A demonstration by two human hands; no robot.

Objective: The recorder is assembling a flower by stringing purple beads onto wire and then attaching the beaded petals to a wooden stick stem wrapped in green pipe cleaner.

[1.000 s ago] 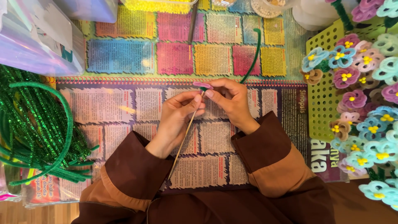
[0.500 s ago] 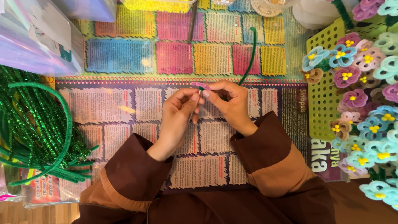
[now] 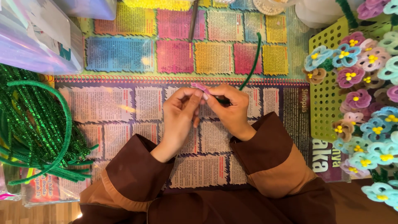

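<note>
My left hand [image 3: 179,114] and my right hand [image 3: 230,107] meet at the table's middle, fingertips pinched together on a small pink pipe-cleaner flower [image 3: 200,86]. A green pipe cleaner [image 3: 253,62] runs from under my right hand's fingers up and to the right, curving over the colourful printed sheets. Both hands grip the flower and stem where they join. Brown sleeves cover my forearms.
A heap of shiny green pipe cleaners [image 3: 33,124] lies at left. A yellow-green perforated basket [image 3: 323,95] at right carries many finished pipe-cleaner flowers [image 3: 356,74]. Printed paper sheets [image 3: 124,103] cover the table. Clear plastic bags [image 3: 33,37] sit at upper left.
A thin stick that hung down from my hands one second ago is out of sight. The green pipe cleaner's free end has swung slightly. My hands have stayed in the same spot.
</note>
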